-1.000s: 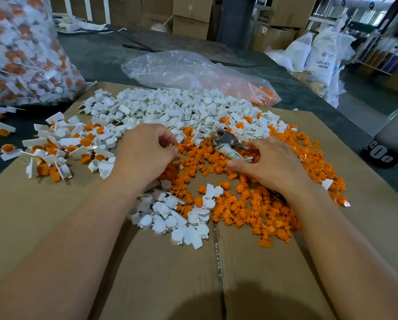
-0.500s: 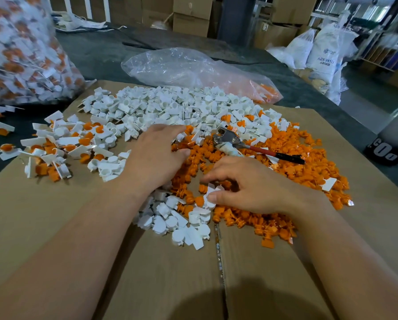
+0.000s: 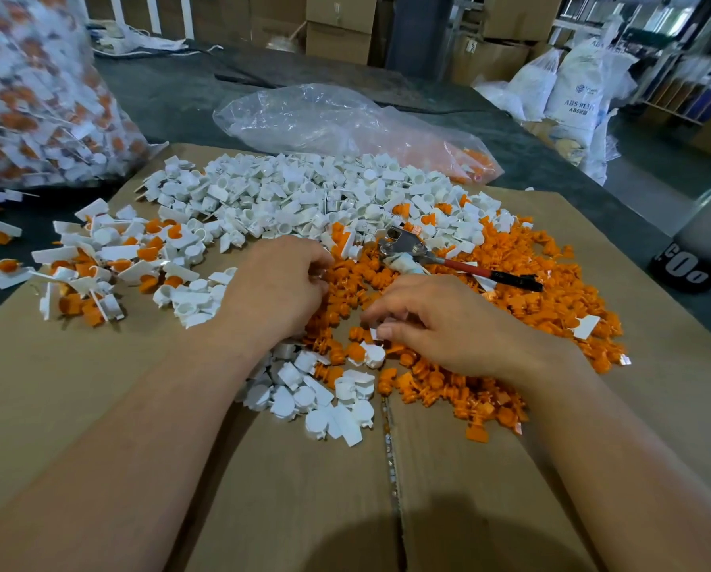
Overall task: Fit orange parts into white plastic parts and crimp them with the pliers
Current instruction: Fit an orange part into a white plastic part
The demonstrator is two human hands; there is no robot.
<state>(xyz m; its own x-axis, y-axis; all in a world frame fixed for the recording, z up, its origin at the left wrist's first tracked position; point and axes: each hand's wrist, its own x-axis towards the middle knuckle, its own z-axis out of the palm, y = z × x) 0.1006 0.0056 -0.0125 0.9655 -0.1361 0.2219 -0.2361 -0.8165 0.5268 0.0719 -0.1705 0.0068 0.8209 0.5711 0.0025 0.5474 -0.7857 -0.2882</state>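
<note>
The left hand (image 3: 277, 289), at centre frame, lies knuckles up with its fingers curled down into the orange parts (image 3: 510, 324); its fingertips are hidden beneath the hand, so whether it grips anything cannot be told. The right hand (image 3: 440, 324), just right of centre, pinches a small white plastic part (image 3: 376, 333) between thumb and forefinger, though most of that piece is covered. The pliers (image 3: 428, 258) lie untouched on the heap above the right hand, red handle pointing right, their head partly wrapped in something pale. White plastic parts (image 3: 287, 196) fill the upper middle of the cardboard (image 3: 77, 386), with a smaller cluster below the hands. Fitted white-and-orange pieces (image 3: 98, 262) sit at the left. A clear bag (image 3: 329, 117) lies behind the heap, and a full bag (image 3: 36, 88) is cut off at the upper left edge. Both forearms run out of the frame's bottom.
</note>
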